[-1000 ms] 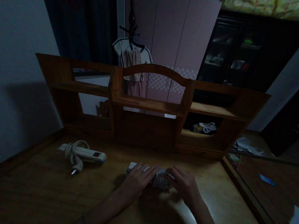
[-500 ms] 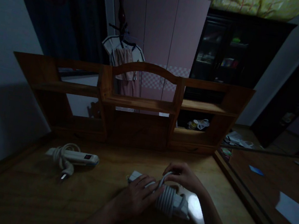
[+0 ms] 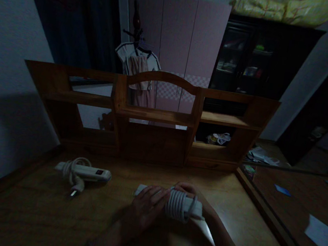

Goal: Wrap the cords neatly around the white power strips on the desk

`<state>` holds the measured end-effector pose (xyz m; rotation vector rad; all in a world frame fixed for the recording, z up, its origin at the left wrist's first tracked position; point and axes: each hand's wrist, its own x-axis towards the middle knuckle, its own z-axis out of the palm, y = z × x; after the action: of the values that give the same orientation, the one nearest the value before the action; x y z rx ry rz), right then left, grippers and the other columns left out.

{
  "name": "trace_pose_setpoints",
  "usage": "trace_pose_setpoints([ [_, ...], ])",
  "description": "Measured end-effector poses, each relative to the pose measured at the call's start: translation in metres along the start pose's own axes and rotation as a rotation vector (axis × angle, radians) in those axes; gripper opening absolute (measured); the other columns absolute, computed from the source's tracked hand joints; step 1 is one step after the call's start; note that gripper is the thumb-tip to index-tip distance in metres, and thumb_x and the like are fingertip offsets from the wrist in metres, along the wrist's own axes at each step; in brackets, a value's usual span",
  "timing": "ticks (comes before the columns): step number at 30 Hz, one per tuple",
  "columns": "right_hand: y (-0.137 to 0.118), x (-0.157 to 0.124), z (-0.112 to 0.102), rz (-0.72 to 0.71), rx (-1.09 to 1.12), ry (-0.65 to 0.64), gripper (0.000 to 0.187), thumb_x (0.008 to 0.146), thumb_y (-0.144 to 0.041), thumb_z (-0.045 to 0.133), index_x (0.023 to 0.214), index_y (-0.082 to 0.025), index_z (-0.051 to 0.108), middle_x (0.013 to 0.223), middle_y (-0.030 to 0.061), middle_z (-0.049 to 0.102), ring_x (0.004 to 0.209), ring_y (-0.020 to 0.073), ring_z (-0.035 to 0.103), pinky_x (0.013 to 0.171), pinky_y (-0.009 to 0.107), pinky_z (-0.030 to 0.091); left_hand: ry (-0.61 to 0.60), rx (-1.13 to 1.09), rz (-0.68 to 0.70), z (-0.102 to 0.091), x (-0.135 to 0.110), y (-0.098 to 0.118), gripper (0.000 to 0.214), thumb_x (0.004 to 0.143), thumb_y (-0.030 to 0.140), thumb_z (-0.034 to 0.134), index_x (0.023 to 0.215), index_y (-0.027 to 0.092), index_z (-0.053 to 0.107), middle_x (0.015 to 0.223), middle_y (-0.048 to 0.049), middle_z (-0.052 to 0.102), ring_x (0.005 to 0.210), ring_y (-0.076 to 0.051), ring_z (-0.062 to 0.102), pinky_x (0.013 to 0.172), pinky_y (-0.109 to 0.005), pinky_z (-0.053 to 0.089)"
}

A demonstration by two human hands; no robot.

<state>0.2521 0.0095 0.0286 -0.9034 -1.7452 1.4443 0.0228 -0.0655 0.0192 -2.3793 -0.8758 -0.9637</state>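
A white power strip [image 3: 197, 208] with its grey-white cord [image 3: 176, 205] coiled round it in several turns is held just over the desk. My left hand [image 3: 149, 203] is wrapped over the strip's left part, its fingers against the coil. Behind the coil, my right hand [image 3: 188, 190] has its fingers bent at the strip's far side, partly hidden by the coil; they appear closed on the cord. To the left lies a second power strip [image 3: 90, 173], its own cord looped round one end and its plug resting on the desk.
A wooden shelf unit [image 3: 155, 115] stands along the back of the desk [image 3: 74, 225]. Beyond the raised right edge, a white sheet [image 3: 324, 237] and a blue card [image 3: 282, 190] lie on a brown surface. A wall [image 3: 4, 115] bounds the left.
My right hand has carried the cord from above the strip round to its far side. The strip has shifted slightly left and up in view, with my left hand still on it.
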Motion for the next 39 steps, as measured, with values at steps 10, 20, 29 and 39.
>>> trace_pose_setpoints([
  [10, 0.004, 0.005, 0.041, -0.076, -0.123, 0.036, 0.039, 0.076, -0.047, 0.067, 0.102, -0.019, 0.06, 0.081, 0.0001, 0.055, 0.072, 0.0149, 0.049, 0.064, 0.026, 0.041, 0.027, 0.013, -0.557, 0.013, 0.006, -0.023, 0.067, 0.084, 0.026, 0.06, 0.143, 0.026, 0.029, 0.137, -0.0074, 0.048, 0.122, -0.024, 0.049, 0.103, -0.038, 0.042],
  [20, 0.004, -0.007, 0.055, -0.234, -0.492, 0.184, 0.016, 0.085, -0.026, 0.052, 0.099, -0.021, 0.059, 0.084, 0.003, 0.062, 0.073, 0.0168, 0.056, 0.065, 0.027, 0.041, -0.164, 0.123, -0.661, 0.016, 0.009, -0.016, 0.072, 0.082, 0.031, 0.06, 0.145, 0.024, 0.024, 0.138, -0.0074, 0.046, 0.114, -0.024, 0.054, 0.092, -0.036, 0.048],
  [29, 0.008, -0.006, 0.058, -0.27, -0.534, 0.275, 0.024, 0.081, -0.024, 0.055, 0.104, -0.021, 0.049, 0.079, -0.0002, 0.059, 0.067, 0.0147, 0.054, 0.06, 0.024, 0.039, -0.218, 0.172, -0.725, 0.023, 0.006, -0.021, 0.065, 0.084, 0.034, 0.056, 0.141, 0.02, 0.028, 0.138, -0.01, 0.045, 0.111, -0.025, 0.055, 0.088, -0.035, 0.049],
  [39, 0.003, -0.001, 0.063, -0.287, -0.46, 0.315, 0.026, 0.081, -0.021, 0.057, 0.104, -0.023, 0.047, 0.079, -0.0024, 0.06, 0.064, 0.0128, 0.054, 0.058, 0.022, 0.039, -0.144, -0.045, -0.83, 0.033, 0.009, -0.013, 0.06, 0.083, 0.031, 0.057, 0.137, 0.023, 0.031, 0.137, -0.0094, 0.042, 0.116, -0.026, 0.052, 0.094, -0.037, 0.045],
])
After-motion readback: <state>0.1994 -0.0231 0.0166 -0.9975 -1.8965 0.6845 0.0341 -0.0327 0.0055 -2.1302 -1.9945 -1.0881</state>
